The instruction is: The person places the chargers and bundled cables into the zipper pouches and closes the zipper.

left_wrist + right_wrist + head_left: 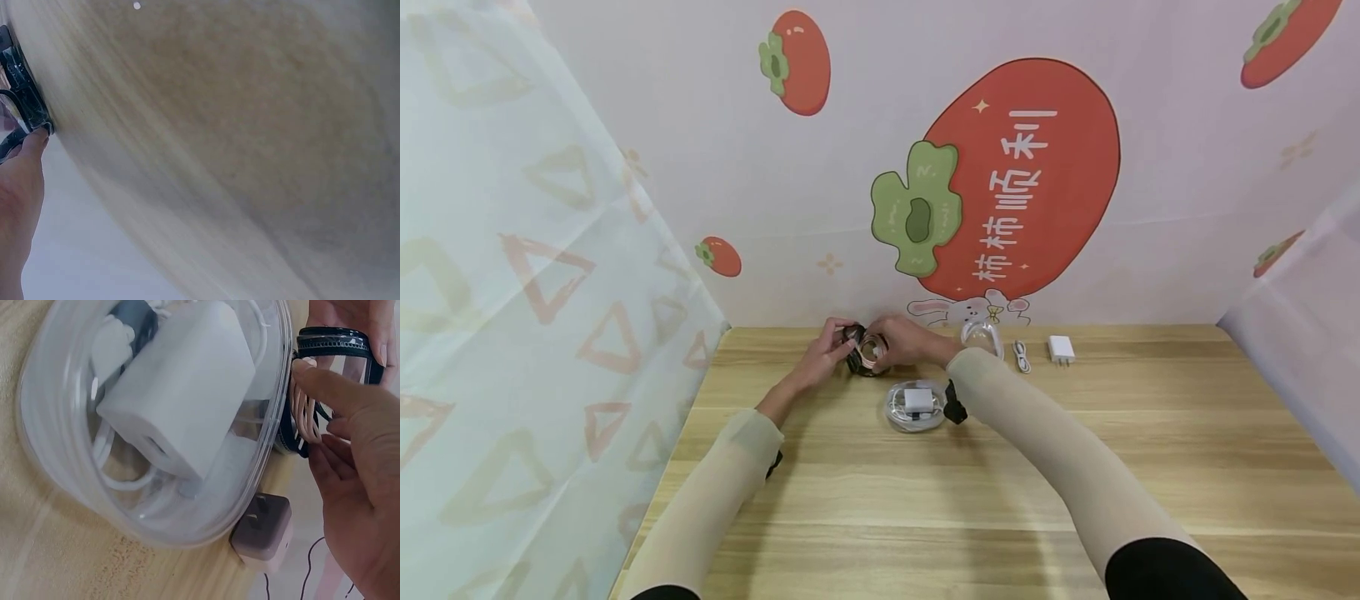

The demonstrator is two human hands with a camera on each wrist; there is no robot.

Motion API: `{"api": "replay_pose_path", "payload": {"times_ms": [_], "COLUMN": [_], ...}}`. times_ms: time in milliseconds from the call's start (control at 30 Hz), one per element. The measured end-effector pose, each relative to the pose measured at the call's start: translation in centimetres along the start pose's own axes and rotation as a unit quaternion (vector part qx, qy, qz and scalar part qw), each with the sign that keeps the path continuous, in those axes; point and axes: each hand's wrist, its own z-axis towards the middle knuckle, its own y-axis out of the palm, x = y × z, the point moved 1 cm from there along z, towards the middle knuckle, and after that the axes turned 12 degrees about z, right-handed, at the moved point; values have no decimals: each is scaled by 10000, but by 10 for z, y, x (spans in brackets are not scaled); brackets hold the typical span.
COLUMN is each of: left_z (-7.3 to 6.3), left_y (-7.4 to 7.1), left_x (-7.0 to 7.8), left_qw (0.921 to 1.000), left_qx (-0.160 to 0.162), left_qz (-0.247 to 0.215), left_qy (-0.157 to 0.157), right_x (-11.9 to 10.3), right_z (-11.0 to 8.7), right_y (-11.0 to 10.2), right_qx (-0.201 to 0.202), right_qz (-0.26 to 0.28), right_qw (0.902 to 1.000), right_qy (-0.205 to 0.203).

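My left hand (818, 360) grips the side of a black looped band (855, 358) near the back edge of the table; its exact kind is unclear. Thumb and fingers of my right hand (908, 340) pinch a rose-gold coiled cable (870, 352), which sits against the band. In the right wrist view the cable coil (304, 409) lies between the right fingers, with the black band (331, 342) around and above it. The left wrist view shows only my left thumb side at the black band (28, 87).
A clear round container (895, 417) with a white charger (918, 401) and white cables stands in front of the hands. To the right are a white ring-shaped coil (983, 327), a small bundled white cable (1021, 357) and another white charger (1062, 348). A patterned wall sheet (820, 192) hangs behind.
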Motion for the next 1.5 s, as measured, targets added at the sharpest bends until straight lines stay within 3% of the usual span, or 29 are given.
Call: {"api": "replay_pose_path", "payload": {"times_ms": [233,467,667,1033,1400,1500], "left_z": [1,1,1,-2,-3,-4], "left_y": [0,0,2,0,-1,-1], "left_x": [2,1,4,7,3,2], "left_qw": [9998,9999,9997,9995,9989,9985], "left_qx": [-59,-4,-83,-109,-118,-91], "left_qz": [-76,-84,-129,-179,352,449], "left_qy": [167,61,198,254,-286,-292], "right_x": [5,10,11,12,11,11], "right_z": [-3,-1,0,-6,-10,-11], "right_y": [-3,-1,2,0,0,-1], "right_qx": [-227,-1,157,71,90,101], "right_qz": [1,-70,-220,-36,-107,-89], "right_qw": [9997,9999,9996,9999,9999,9999], "right_qy": [27,103,-12,80,90,88]}}
